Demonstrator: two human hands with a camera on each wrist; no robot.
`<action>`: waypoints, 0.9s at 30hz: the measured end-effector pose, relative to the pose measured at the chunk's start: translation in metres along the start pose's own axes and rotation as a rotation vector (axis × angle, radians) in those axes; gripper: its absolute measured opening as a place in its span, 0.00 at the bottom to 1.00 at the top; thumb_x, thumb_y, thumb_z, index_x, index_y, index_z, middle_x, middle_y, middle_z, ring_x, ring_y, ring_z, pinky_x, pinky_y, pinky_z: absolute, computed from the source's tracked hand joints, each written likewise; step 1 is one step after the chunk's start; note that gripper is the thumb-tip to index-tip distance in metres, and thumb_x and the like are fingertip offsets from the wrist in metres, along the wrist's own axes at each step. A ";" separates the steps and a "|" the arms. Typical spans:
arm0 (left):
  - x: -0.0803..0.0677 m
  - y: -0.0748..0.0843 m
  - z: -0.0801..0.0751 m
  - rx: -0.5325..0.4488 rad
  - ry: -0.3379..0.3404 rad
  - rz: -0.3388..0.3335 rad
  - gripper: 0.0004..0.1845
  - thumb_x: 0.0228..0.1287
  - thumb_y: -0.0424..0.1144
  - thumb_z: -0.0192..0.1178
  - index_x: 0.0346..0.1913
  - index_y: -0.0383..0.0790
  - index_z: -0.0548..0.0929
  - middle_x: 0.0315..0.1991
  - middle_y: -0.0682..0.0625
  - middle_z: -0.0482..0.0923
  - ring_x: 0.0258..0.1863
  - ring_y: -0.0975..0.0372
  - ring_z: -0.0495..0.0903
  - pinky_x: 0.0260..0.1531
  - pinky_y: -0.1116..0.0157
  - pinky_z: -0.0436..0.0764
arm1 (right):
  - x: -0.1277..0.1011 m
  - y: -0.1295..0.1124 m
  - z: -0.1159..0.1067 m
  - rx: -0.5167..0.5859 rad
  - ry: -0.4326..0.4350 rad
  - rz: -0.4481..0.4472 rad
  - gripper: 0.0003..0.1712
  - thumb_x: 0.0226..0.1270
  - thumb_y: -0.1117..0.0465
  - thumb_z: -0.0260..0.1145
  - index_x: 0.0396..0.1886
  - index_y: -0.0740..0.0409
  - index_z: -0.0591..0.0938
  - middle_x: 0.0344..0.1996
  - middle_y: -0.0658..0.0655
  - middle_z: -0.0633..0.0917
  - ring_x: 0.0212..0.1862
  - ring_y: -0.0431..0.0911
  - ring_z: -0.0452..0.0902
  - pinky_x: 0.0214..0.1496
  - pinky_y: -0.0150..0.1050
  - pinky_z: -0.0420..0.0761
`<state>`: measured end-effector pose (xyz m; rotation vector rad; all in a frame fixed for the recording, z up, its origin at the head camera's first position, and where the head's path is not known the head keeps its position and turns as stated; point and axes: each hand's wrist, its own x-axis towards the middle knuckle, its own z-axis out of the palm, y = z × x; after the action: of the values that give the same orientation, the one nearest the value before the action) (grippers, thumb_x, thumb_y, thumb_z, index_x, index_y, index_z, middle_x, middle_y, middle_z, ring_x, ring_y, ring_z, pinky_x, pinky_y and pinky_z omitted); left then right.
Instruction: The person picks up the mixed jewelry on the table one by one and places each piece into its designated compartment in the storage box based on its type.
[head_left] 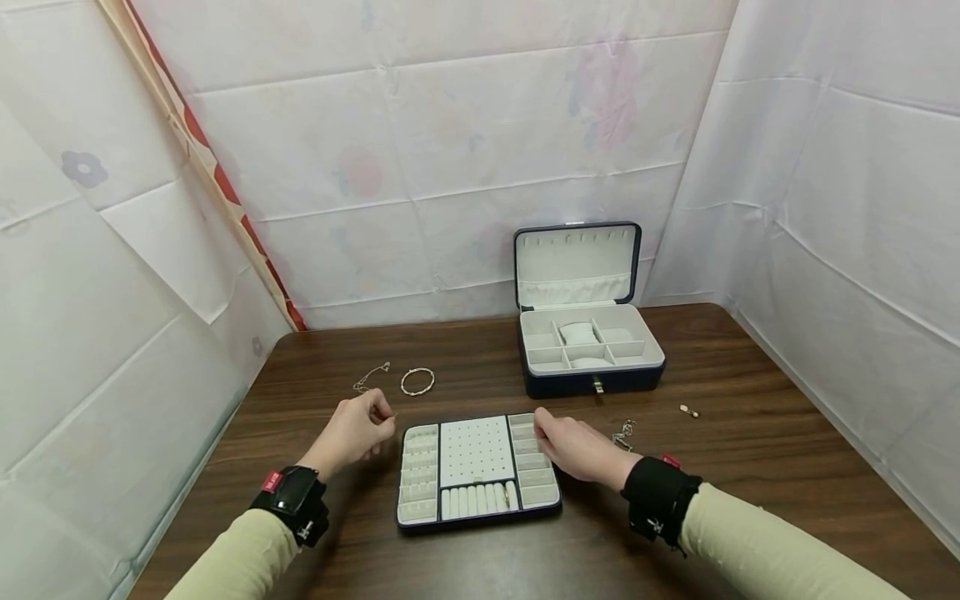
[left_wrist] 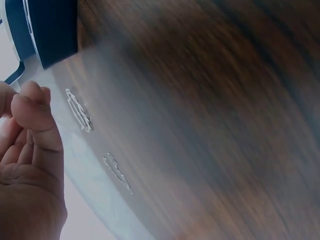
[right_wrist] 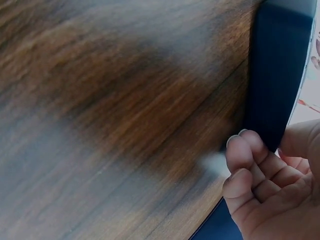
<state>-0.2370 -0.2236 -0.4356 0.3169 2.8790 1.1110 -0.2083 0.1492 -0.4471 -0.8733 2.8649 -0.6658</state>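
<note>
- Table (head_left: 750, 467): dark wood grain, bearing everything below; white sheeting hangs behind it and at both sides.
- Box (head_left: 592, 354): navy, lid raised, pale lining, standing at the table's 1 o'clock, well apart from both hands.
- Tray (head_left: 477, 471): navy rim, pale insert with a dotted centre panel, side slots and ring rolls. It lies flat at 6 o'clock, between the two hands, long axis running 9 to 3.
- Right hand (head_left: 577, 448): rests on the tray's right edge at its 2 o'clock corner. The right wrist view shows curled fingers (right_wrist: 250, 165) against the navy wall; it holds the tray there.
- Left hand (head_left: 354, 433): just off the tray's left edge, at about its 10 o'clock, not touching it. Its fingers (left_wrist: 35, 117) are bent with tips drawn close together; whether they pinch anything cannot be told.
- Bracelet (head_left: 417, 381): a ring lying flat at 12 o'clock from the left hand, near it.
- Chain (head_left: 371, 377): just left of the bracelet, at 11 o'clock from the left hand, its length running 7 to 1.
- Second chain (head_left: 622, 434): heaped just beside the right hand, at its 2 o'clock.
- Small piece (head_left: 688, 410): pale, at 3 o'clock, too small to identify.
- Key relation: the right hand is on the tray; the left is the nearer to the bracelet and chain.
</note>
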 end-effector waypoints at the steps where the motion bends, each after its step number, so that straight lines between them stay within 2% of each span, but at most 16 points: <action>1: 0.000 0.000 0.000 -0.001 -0.005 -0.004 0.05 0.64 0.31 0.64 0.35 0.41 0.77 0.20 0.47 0.80 0.12 0.60 0.76 0.14 0.63 0.77 | 0.000 0.000 0.000 -0.003 0.002 -0.002 0.09 0.77 0.66 0.59 0.38 0.51 0.68 0.22 0.46 0.71 0.23 0.38 0.65 0.23 0.33 0.67; 7: 0.001 0.001 0.001 -0.004 -0.029 -0.024 0.05 0.64 0.31 0.64 0.34 0.41 0.78 0.20 0.48 0.79 0.13 0.60 0.76 0.14 0.63 0.77 | -0.001 -0.001 -0.001 -0.007 0.007 -0.013 0.10 0.77 0.67 0.60 0.38 0.51 0.67 0.22 0.46 0.71 0.23 0.38 0.66 0.24 0.32 0.67; 13: 0.000 0.005 0.002 -0.003 -0.038 -0.014 0.05 0.65 0.31 0.64 0.34 0.41 0.78 0.21 0.48 0.79 0.13 0.60 0.76 0.14 0.64 0.76 | 0.000 -0.001 -0.001 0.024 0.006 0.004 0.10 0.77 0.67 0.59 0.38 0.51 0.67 0.23 0.46 0.71 0.24 0.38 0.66 0.25 0.33 0.68; 20: 0.001 0.010 0.001 -0.003 -0.039 -0.012 0.04 0.67 0.33 0.65 0.36 0.42 0.79 0.27 0.50 0.80 0.16 0.60 0.77 0.16 0.64 0.77 | 0.001 0.006 -0.003 0.178 -0.004 0.038 0.08 0.75 0.69 0.60 0.39 0.55 0.69 0.26 0.48 0.74 0.27 0.39 0.68 0.31 0.34 0.71; 27: 0.000 0.016 -0.001 -0.069 -0.064 -0.028 0.04 0.68 0.34 0.66 0.37 0.43 0.79 0.21 0.49 0.78 0.15 0.60 0.75 0.16 0.63 0.76 | 0.002 0.010 -0.007 0.404 -0.068 0.194 0.08 0.74 0.66 0.63 0.42 0.58 0.70 0.22 0.53 0.78 0.22 0.43 0.73 0.25 0.37 0.73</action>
<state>-0.2344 -0.2126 -0.4247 0.3024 2.7739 1.1706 -0.2166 0.1576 -0.4450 -0.5400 2.5693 -1.1099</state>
